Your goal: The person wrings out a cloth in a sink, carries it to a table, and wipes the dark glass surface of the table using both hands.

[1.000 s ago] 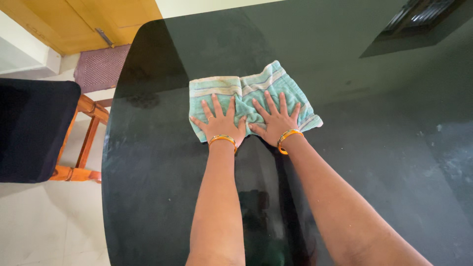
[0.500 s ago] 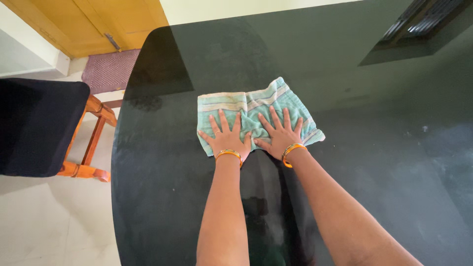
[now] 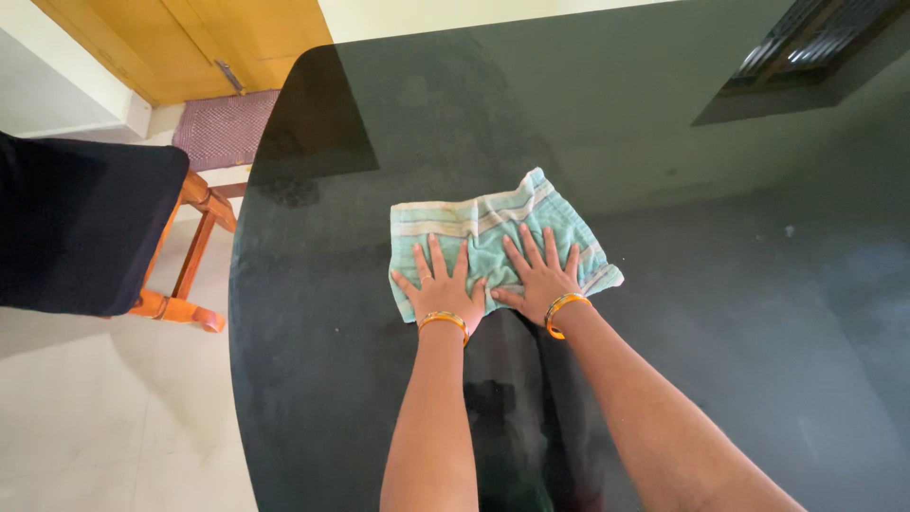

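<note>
Green striped cloth (image 3: 498,223) is pressed flat at frame centre on dark glossy table (image 3: 720,313) by left hand (image 3: 443,284) & right hand (image 3: 540,275), fingers spread, nothing gripped. Chair (image 3: 90,228), mat (image 3: 220,128), wooden door (image 3: 190,43) seen upper left.

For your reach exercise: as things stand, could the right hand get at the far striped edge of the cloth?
Probably yes. The right hand already lies flat on the cloth, fingers pointing toward that edge, and nothing on the dark table stands between them.
</note>
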